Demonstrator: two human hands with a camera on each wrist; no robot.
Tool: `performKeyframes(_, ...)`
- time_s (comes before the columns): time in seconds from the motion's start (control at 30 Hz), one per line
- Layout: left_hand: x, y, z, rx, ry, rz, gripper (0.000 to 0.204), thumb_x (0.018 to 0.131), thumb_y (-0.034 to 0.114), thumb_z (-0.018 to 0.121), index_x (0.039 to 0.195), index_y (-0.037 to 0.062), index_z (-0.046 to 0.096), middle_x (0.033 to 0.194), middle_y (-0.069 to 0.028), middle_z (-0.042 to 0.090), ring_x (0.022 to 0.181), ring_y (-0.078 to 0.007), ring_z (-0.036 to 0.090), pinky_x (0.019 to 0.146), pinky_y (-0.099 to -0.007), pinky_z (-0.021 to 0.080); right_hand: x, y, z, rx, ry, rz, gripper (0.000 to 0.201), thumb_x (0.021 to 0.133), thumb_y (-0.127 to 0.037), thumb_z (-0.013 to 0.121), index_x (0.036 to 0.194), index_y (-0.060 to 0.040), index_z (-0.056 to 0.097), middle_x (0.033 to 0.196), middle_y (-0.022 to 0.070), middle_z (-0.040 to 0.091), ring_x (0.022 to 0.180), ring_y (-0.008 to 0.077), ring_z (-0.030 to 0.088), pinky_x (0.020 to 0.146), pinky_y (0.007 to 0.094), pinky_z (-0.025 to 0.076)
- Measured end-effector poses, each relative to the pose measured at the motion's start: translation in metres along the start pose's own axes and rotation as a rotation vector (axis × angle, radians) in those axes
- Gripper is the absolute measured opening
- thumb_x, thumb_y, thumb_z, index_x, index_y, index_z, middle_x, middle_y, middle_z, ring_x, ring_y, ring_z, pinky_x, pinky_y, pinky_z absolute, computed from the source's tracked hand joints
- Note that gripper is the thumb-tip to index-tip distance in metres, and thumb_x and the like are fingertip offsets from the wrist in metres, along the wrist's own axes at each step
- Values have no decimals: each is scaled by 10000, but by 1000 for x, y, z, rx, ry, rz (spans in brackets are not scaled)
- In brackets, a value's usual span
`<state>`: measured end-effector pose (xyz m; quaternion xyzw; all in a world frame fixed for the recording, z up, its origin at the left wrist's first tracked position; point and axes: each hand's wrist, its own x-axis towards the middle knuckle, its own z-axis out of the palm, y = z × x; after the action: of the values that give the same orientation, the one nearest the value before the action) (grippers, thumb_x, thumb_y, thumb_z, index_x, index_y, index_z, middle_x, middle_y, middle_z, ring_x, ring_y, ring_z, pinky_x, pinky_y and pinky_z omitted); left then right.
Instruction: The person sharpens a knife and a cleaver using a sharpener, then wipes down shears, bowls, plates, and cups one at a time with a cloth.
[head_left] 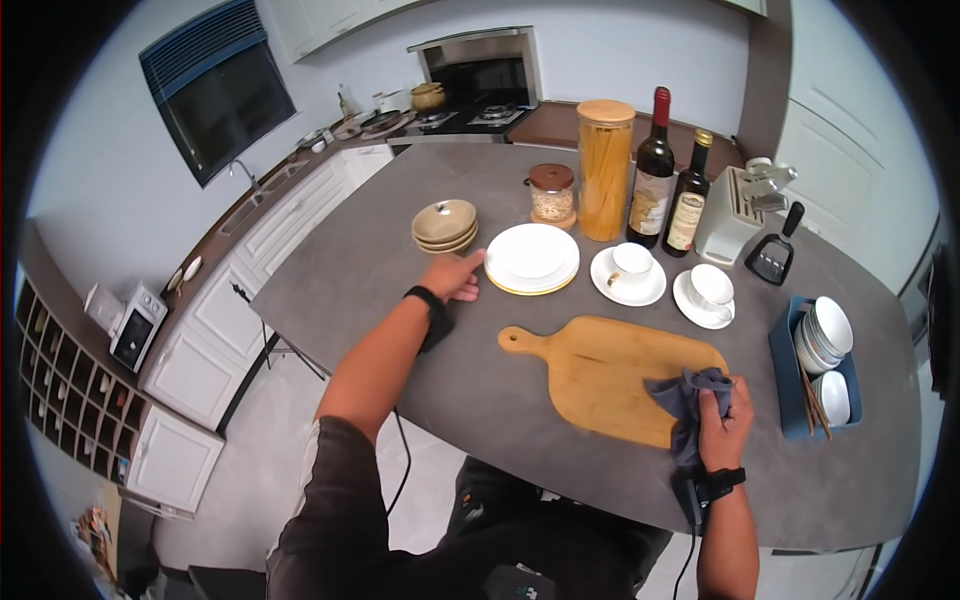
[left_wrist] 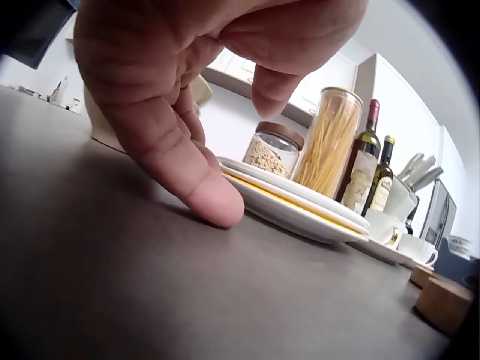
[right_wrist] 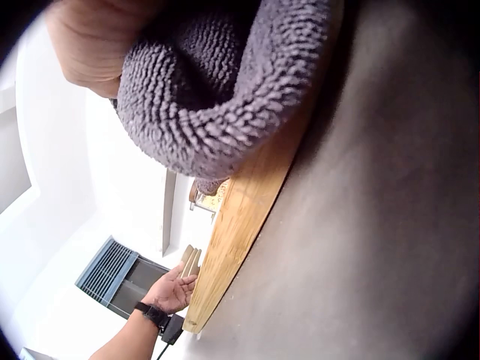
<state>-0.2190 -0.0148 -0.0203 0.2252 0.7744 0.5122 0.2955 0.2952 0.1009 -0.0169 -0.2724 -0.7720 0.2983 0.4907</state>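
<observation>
My left hand (head_left: pixel 455 275) is at the left edge of a stack of white plates (head_left: pixel 533 258), just in front of the tan bowls (head_left: pixel 443 226). In the left wrist view, its fingers (left_wrist: pixel 214 196) bend down toward the grey tabletop beside the plates (left_wrist: pixel 300 212), with the thumb apart and nothing between them. A bunched grey cloth (head_left: pixel 690 400) is gripped in my right hand (head_left: pixel 725 425) at the right end of a wooden cutting board (head_left: pixel 620 375). The cloth (right_wrist: pixel 217 97) fills the top of the right wrist view, close over the board's edge (right_wrist: pixel 232 240).
Behind the plates stand an oat jar (head_left: pixel 552 195), a spaghetti jar (head_left: pixel 604 175) and two bottles (head_left: pixel 652 175). White cups (head_left: pixel 632 262) on saucers sit right of the plates. A knife block (head_left: pixel 730 220), a spatula (head_left: pixel 775 255) and a blue bin (head_left: pixel 790 385) with bowls and chopsticks line the right side.
</observation>
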Motion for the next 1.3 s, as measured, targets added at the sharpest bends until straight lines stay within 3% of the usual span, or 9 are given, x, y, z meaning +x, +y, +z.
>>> performKeyframes(0.13,-5,24,28,377,82,-5,655,891,552,794,778,-86,694,653,-142,675,477,-202,656,518,-333,593,0,-7,-3,-41,-24,82,119,929,-34,665,1003,46,711,975,137,662,933,285,655,866,352,493)
performKeyframes(0.27,9,17,36,341,117,4,561,903,431,802,761,-99,684,630,-150,668,478,-222,661,487,-364,551,-1,-1,1,-23,-62,50,152,979,-86,642,1048,42,685,972,123,638,930,265,634,863,337,475)
performKeyframes(0.47,16,18,31,164,50,-79,322,961,177,727,1057,-128,688,767,-175,705,557,-251,701,469,-383,628,-4,-2,-3,-73,-32,106,130,947,-58,664,1015,42,711,963,130,663,915,270,652,855,345,487)
performKeyframes(0.67,11,24,21,270,18,-88,316,966,260,756,960,-48,685,777,-96,664,599,-177,649,527,-351,612,-1,0,-2,-88,-14,110,132,933,-67,683,1013,28,727,935,152,664,887,309,666,819,362,503)
performKeyframes(0.77,18,15,10,-44,-126,-46,341,996,178,678,1215,-77,622,963,-140,713,750,-215,734,666,-374,677,0,-3,-4,-74,-19,110,158,953,-105,682,1025,32,714,921,128,638,874,256,642,811,335,482)
performKeyframes(0.9,-7,25,9,-290,-180,102,338,1006,67,586,1308,-83,556,1219,-205,689,1071,-292,739,858,-428,684,0,-1,-4,-59,12,91,162,936,-101,714,1032,25,742,928,164,674,876,324,668,803,366,508)
performKeyframes(1.13,-101,45,54,-535,-547,156,376,1032,74,588,1350,-107,507,1254,-200,694,1111,-301,736,909,-423,665,4,13,-13,-126,149,209,250,995,-215,664,1011,27,722,869,180,635,812,339,639,756,365,491)
performKeyframes(1.2,-120,38,84,-548,-666,64,361,1031,83,608,1332,-102,531,1266,-202,692,1121,-281,734,961,-411,640,4,34,-19,-181,170,229,318,1026,-271,629,977,32,712,911,137,689,825,272,659,757,333,489)
performKeyframes(1.3,-140,26,128,-561,-812,-59,406,1031,109,637,1367,-97,539,1293,-177,685,1140,-252,722,998,-375,610,8,52,-32,244,253,528,370,1057,-301,609,953,35,721,1082,65,737,874,140,668,787,294,502)
